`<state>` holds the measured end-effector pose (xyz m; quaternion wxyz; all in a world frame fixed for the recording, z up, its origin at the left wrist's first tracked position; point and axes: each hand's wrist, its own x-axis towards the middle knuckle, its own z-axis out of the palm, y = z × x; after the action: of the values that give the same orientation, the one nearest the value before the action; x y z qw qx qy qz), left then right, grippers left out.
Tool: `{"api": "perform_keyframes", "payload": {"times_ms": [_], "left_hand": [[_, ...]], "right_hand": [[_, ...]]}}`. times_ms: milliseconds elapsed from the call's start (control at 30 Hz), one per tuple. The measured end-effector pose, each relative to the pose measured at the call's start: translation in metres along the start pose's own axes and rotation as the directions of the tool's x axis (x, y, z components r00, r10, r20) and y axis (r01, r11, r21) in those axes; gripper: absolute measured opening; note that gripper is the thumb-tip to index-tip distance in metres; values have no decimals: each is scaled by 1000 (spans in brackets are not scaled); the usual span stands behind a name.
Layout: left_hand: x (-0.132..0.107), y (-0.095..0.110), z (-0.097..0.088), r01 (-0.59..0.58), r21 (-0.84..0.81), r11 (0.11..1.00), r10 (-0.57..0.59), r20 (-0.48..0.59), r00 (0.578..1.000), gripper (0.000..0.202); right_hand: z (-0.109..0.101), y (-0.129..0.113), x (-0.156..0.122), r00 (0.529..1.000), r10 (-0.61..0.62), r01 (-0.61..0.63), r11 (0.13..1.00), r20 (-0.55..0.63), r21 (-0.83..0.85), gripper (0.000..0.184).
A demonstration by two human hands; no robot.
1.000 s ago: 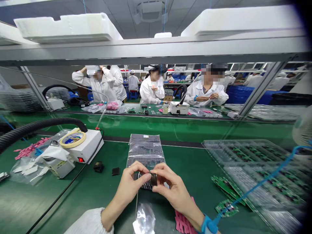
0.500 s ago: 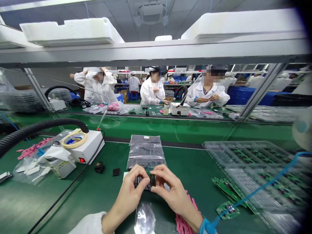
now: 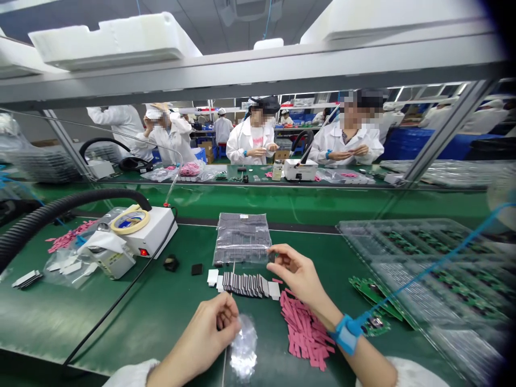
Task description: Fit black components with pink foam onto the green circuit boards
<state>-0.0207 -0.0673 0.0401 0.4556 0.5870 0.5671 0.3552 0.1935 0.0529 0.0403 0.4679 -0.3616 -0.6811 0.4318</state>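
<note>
My left hand point(image 3: 212, 329) is low over the bench, fingers curled in and thumb near the fingertips. Whatever it may hold is hidden. Just right of its thumb lies shiny clear plastic film point(image 3: 244, 349). My right hand point(image 3: 296, 271) reaches to the right edge of a clear bag packed with dark strips point(image 3: 242, 236). Its thumb and fingers are bent together around something dark and small that I cannot make out. Between the hands lies a leaning row of thin black-and-grey pieces point(image 3: 245, 285), with white cards point(image 3: 274, 290) at its ends. Pink strips point(image 3: 304, 328) lie heaped below my right wrist.
On the left stand a white box with a hose point(image 3: 155, 231), a tape roll point(image 3: 129, 221) and a wrapped bottle point(image 3: 110, 255). Small black blocks point(image 3: 171, 263) lie nearby. Clear trays point(image 3: 419, 269) with green circuit boards fill the right. A blue wrist-strap cord point(image 3: 427, 258) crosses there. Co-workers sit opposite.
My hands have parted from the dark pieces they held together. The left has come down toward me; the right has moved up and right to the bag. The row now shows uncovered.
</note>
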Motion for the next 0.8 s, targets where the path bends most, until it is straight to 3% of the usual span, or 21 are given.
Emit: {"api": "perform_keyframes", "payload": {"times_ms": [167, 300, 367, 467, 633, 800], "left_hand": [[0, -6, 6, -29, 285, 958, 35, -14, 999, 19], [7, 4, 1, -35, 444, 895, 3, 73, 997, 16], [17, 12, -3, -64, 485, 872, 9, 115, 993, 11], [45, 30, -9, -165, 496, 852, 125, 113, 986, 15], [135, 63, -20, -320, 551, 771, 322, 96, 942, 15], [271, 77, -26, -314, 658, 684, 336, 98, 937, 14]], "right_hand": [[-14, 8, 8, 999, 32, -34, 998, -27, -57, 24], [-30, 25, 22, 993, 61, -68, 995, -97, -75, 28], [-37, 38, 33, 985, 82, -91, 994, -151, -59, 33], [-45, 56, 45, 966, 122, -130, 991, -227, -20, 41], [-45, 75, 48, 941, 186, -193, 981, -284, 2, 44], [-41, 75, 38, 943, 168, -196, 978, -288, -70, 30]]}}
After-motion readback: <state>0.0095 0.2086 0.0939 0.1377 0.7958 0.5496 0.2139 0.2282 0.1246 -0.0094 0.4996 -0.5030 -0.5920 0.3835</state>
